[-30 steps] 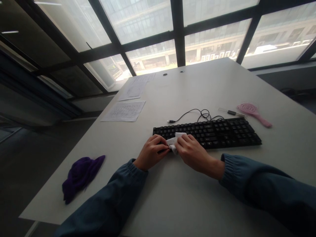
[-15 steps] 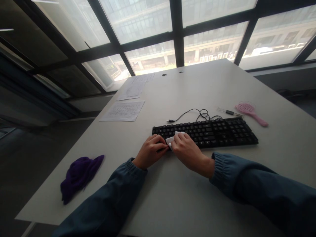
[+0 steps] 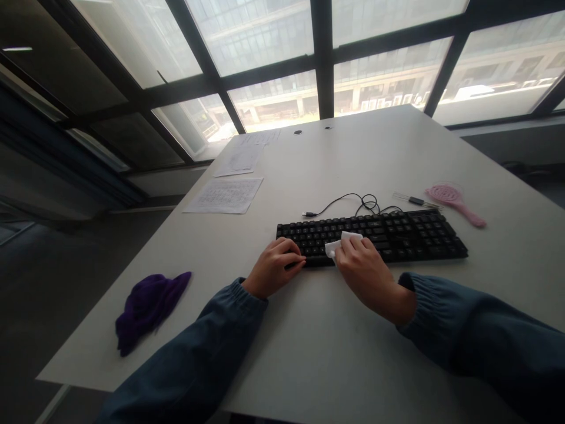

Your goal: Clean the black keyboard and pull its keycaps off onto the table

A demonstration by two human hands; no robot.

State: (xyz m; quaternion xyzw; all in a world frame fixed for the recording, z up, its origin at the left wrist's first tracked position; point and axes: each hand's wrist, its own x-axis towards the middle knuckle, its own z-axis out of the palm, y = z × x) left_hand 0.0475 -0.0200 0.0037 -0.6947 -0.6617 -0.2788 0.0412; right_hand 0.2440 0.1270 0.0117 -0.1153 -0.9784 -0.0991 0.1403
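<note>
A black keyboard (image 3: 318, 237) lies on the white table in front of me. At its left front corner my left hand (image 3: 274, 266) has fingers and thumb closed on the edge. My right hand (image 3: 362, 272) is closed round a crumpled white tissue (image 3: 334, 247), pressed onto the front rows of keys near the keyboard's middle. Part of the tissue sticks out above and left of the fingers. The keys under that hand are hidden.
Behind the keyboard lies its black cable (image 3: 339, 198) with a USB plug. A pink hairbrush (image 3: 457, 203) and a thin tool with a dark middle (image 3: 416, 201) are at the right. Paper sheets (image 3: 225, 195) and a purple cloth hat (image 3: 150, 309) lie to the left.
My right hand has slid right along the keyboard with the tissue, away from my left hand. The left hand stays at the corner. The view has shifted slightly.
</note>
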